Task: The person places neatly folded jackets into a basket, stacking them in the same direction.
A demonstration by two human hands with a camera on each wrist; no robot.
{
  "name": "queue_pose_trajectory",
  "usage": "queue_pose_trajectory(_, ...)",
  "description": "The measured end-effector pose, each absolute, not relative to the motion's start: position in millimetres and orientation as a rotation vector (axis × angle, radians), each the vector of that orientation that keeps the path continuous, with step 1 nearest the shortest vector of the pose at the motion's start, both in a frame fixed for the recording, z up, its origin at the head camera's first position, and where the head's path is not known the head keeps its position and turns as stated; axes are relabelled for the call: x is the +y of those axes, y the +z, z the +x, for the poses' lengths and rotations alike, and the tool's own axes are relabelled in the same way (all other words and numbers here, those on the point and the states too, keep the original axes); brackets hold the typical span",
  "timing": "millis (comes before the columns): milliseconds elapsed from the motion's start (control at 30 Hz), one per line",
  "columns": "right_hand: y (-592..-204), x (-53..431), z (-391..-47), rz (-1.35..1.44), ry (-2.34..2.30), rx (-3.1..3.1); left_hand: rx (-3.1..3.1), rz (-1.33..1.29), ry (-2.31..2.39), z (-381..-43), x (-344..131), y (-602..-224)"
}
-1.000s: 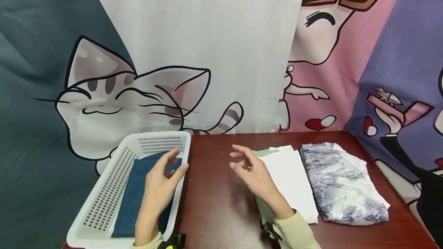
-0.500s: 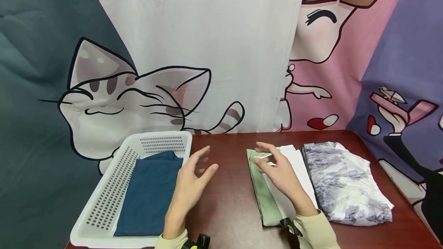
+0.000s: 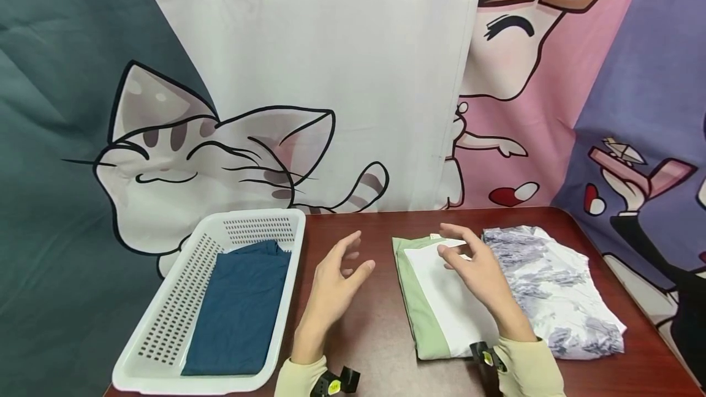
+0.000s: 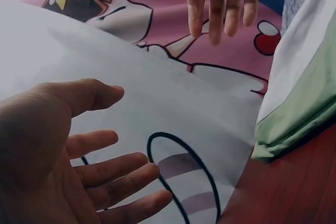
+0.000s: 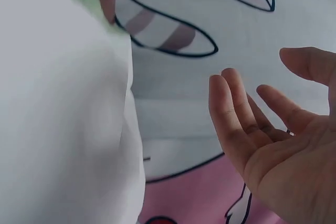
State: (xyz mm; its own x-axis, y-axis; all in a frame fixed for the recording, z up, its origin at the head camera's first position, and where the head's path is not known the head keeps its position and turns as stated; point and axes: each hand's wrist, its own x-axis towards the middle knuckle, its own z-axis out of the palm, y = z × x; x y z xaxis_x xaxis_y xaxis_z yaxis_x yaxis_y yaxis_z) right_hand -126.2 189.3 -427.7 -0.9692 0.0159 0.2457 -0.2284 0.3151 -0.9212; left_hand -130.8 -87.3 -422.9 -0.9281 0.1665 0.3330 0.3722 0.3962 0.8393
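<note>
My left hand hovers above the table between the basket and the green-and-white folded garment, fingers relaxed and apart, holding nothing. Over the right part of that green-and-white garment floats my right hand, its fingers loosely bent with nothing between them. A dark blue folded garment lies inside the white plastic basket on the left. To the right is a folded white garment with a grey-purple pattern, partly hidden by the right hand and forearm. The left wrist view also shows the green garment's edge.
The dark red-brown table carries all of these. Right behind its far edge hangs a curtain printed with cartoon figures. The basket's raised rim stands along the table's left side.
Both hands have moved to the right, the left one from over the basket to over the table. The right hand has passed across the green-and-white garment. The garments look unmoved.
</note>
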Motion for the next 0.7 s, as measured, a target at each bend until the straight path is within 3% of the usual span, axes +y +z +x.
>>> queue_pose_trajectory(700,-432.4,236.7,-127.2,0.08,1.322,-2.689,-2.542,-0.546,-1.593,-139.3,-49.2,-449.8)
